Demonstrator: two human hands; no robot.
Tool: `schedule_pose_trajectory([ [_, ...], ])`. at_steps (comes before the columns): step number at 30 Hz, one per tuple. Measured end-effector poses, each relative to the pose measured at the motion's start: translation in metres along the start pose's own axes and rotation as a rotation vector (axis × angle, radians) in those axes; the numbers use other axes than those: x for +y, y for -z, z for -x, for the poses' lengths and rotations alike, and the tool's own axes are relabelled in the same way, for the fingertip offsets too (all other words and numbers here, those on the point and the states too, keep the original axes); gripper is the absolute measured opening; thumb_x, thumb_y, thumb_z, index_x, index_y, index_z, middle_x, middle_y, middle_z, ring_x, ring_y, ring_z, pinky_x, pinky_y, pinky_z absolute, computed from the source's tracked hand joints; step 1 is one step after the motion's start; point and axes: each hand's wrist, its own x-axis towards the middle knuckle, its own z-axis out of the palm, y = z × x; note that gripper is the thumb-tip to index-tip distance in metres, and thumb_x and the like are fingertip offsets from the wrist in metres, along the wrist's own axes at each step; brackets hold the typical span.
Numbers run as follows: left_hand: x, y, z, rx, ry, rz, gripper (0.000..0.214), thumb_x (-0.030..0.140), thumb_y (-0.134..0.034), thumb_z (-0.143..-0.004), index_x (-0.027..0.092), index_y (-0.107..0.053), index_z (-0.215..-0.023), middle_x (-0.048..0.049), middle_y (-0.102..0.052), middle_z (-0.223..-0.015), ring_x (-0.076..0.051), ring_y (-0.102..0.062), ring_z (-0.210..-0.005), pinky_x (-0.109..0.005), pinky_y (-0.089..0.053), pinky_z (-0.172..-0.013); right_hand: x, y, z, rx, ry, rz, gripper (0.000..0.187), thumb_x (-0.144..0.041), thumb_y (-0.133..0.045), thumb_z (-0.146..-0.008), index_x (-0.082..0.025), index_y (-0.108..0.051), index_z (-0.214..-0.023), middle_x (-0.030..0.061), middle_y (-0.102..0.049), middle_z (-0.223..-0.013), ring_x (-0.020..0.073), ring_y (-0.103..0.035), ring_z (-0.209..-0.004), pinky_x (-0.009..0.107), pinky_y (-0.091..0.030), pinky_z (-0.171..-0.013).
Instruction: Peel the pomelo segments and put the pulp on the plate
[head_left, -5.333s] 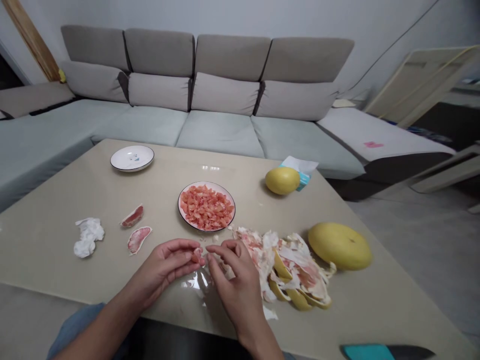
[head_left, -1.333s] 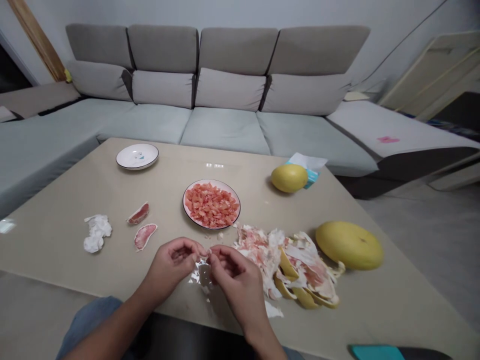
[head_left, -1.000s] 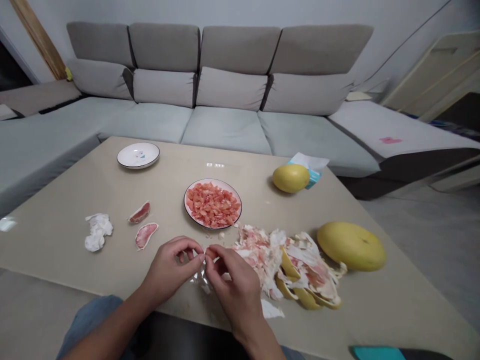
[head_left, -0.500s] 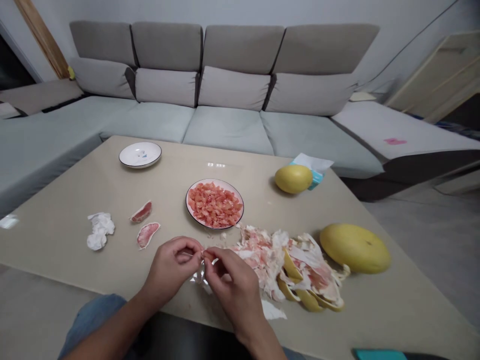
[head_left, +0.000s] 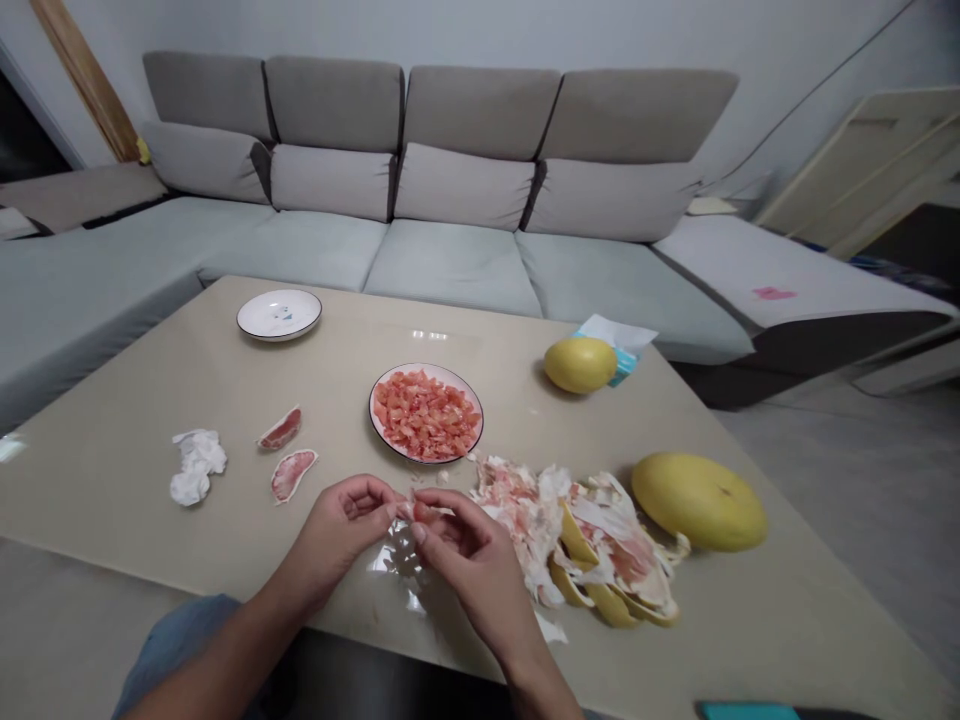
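Observation:
Between both hands, above the table's near edge, is a small piece of pink pomelo (head_left: 411,510). My left hand (head_left: 352,520) pinches its left end between thumb and fingertips. My right hand (head_left: 465,550) is closed on the other side, thumb and forefinger pressed to it. Just beyond the hands stands a dark-rimmed plate (head_left: 373,418) heaped with peeled pink pomelo pulp (head_left: 427,412). Left of the hands lie two pomelo segments, one (head_left: 280,429) farther off and one (head_left: 292,474) nearer. A pile of torn membrane and yellow rind (head_left: 577,545) lies right of my right hand.
A whole yellow pomelo (head_left: 699,500) sits at the right, another (head_left: 580,365) farther back against a blue-and-white tissue pack (head_left: 622,350). Crumpled tissue (head_left: 197,466) lies at the left, and a white plate (head_left: 279,315) at the back left. A grey sofa (head_left: 457,260) stands behind the table.
My fingertips have moved slightly apart, and more of the pink pomelo piece shows between them. The whole view has shifted slightly. The plates, segments and peel pile stay in place on the table.

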Motion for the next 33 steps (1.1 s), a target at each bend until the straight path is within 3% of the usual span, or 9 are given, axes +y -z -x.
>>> schedule_pose_trajectory([
  [3, -0.0003, -0.0006, -0.0004, 0.0, -0.031, -0.016, 0.016, 0.03, -0.072, -0.072, 0.016, -0.064, -0.073, -0.0031, -0.07, -0.075, -0.018, -0.063, -0.077, -0.027, -0.048, -0.074, -0.0007, -0.0004, -0.0001, 0.052, 0.105, 0.069, 0.022, -0.034, -0.074, -0.073, -0.019, -0.072, -0.088, 0.0065, -0.067, -0.09, 0.0153, -0.062, -0.067, 0.024, -0.053, -0.057],
  [9, 0.0019, -0.0031, 0.0022, -0.069, 0.086, 0.183, 0.013, 0.026, -0.071, -0.075, 0.015, -0.064, -0.073, -0.0006, -0.065, -0.072, -0.01, -0.054, -0.065, -0.02, -0.041, -0.062, 0.0032, 0.005, 0.0005, -0.073, -0.146, -0.301, 0.028, -0.038, -0.076, -0.074, -0.02, -0.07, -0.094, 0.0017, -0.067, -0.078, 0.0124, -0.061, -0.059, 0.025, -0.053, -0.059],
  [13, 0.0028, -0.0042, 0.0034, -0.107, 0.165, 0.306, 0.016, 0.025, -0.074, -0.074, 0.015, -0.062, -0.071, -0.0016, -0.062, -0.074, -0.01, -0.052, -0.065, -0.019, -0.039, -0.059, 0.0048, 0.0047, 0.0005, -0.072, -0.188, -0.415, 0.031, -0.039, -0.08, -0.069, -0.019, -0.071, -0.091, 0.0013, -0.066, -0.073, 0.0129, -0.061, -0.061, 0.025, -0.053, -0.061],
  [19, 0.001, -0.0038, 0.003, -0.146, 0.154, 0.308, 0.016, 0.025, -0.074, -0.074, 0.014, -0.062, -0.071, -0.0021, -0.062, -0.073, -0.009, -0.052, -0.064, -0.019, -0.038, -0.058, 0.0058, 0.0028, 0.0001, -0.091, -0.231, -0.483, 0.035, -0.044, -0.08, -0.068, -0.018, -0.07, -0.09, 0.0014, -0.064, -0.069, 0.0129, -0.058, -0.059, 0.025, -0.051, -0.058],
  [23, 0.0016, -0.0013, 0.0051, -0.12, 0.013, 0.157, 0.013, 0.03, -0.065, -0.083, 0.017, -0.065, -0.087, -0.0028, -0.065, -0.08, -0.012, -0.056, -0.069, -0.021, -0.041, -0.063, 0.0053, 0.0034, 0.0006, -0.079, -0.166, -0.411, 0.03, -0.042, -0.077, -0.074, -0.02, -0.069, -0.093, 0.0007, -0.065, -0.07, 0.013, -0.06, -0.062, 0.025, -0.052, -0.063],
  [27, 0.0039, -0.0003, 0.0083, -0.092, -0.254, -0.147, 0.039, 0.027, -0.064, -0.084, 0.029, -0.058, -0.122, -0.0062, -0.061, -0.118, -0.019, -0.058, -0.1, -0.027, -0.045, -0.079, 0.0031, 0.0037, 0.0014, -0.071, -0.087, -0.311, 0.025, -0.039, -0.074, -0.077, -0.022, -0.069, -0.095, 0.0005, -0.065, -0.08, 0.0132, -0.062, -0.066, 0.026, -0.053, -0.066],
  [30, 0.0017, -0.0003, 0.0076, -0.089, -0.353, -0.318, 0.033, 0.022, -0.065, -0.083, 0.029, -0.065, -0.114, -0.0052, -0.061, -0.119, -0.021, -0.056, -0.108, -0.028, -0.045, -0.086, 0.0023, 0.0029, 0.0016, -0.09, -0.052, -0.256, 0.024, -0.039, -0.072, -0.078, -0.021, -0.069, -0.094, 0.0018, -0.064, -0.087, 0.0133, -0.061, -0.067, 0.026, -0.054, -0.066],
  [33, -0.005, 0.0005, 0.0039, -0.037, -0.299, -0.342, 0.017, 0.021, -0.062, -0.085, 0.026, -0.071, -0.099, -0.003, -0.067, -0.097, -0.016, -0.061, -0.086, -0.028, -0.047, -0.08, 0.0031, 0.0018, 0.0015, -0.131, -0.071, -0.247, 0.024, -0.038, -0.071, -0.08, -0.021, -0.069, -0.096, 0.0014, -0.063, -0.084, 0.0117, -0.059, -0.064, 0.025, -0.053, -0.065],
])
